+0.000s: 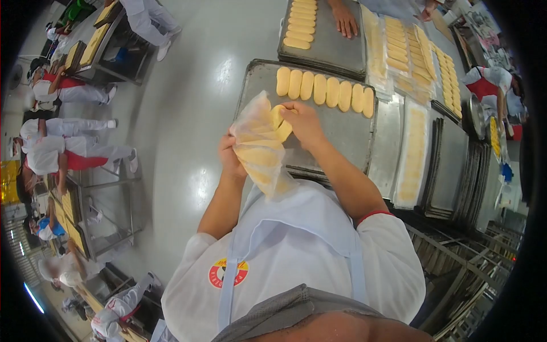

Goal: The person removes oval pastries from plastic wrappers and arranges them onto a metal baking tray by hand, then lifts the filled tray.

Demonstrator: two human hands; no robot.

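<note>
My left hand [229, 155] is closed on the side of a clear plastic bag [259, 139]. Several pale yellow ladyfingers show through the bag's film. My right hand [305, 124] pinches one or two ladyfingers [281, 123] at the bag's right edge; the exact number is hidden by the fingers. Just beyond my hands, a row of ladyfingers [320, 90] lies along the far side of a dark metal baking tray [342, 137]. The bag is held in the air over the tray's near left part.
Another tray [336, 48] with ladyfingers lies farther off, a co-worker's hand [345, 21] over it. Bagged ladyfingers [397, 48] lie to the right, near a long filled bag [411, 157] and stacked trays [447, 165]. Co-workers stand at tables [71, 219] on the left.
</note>
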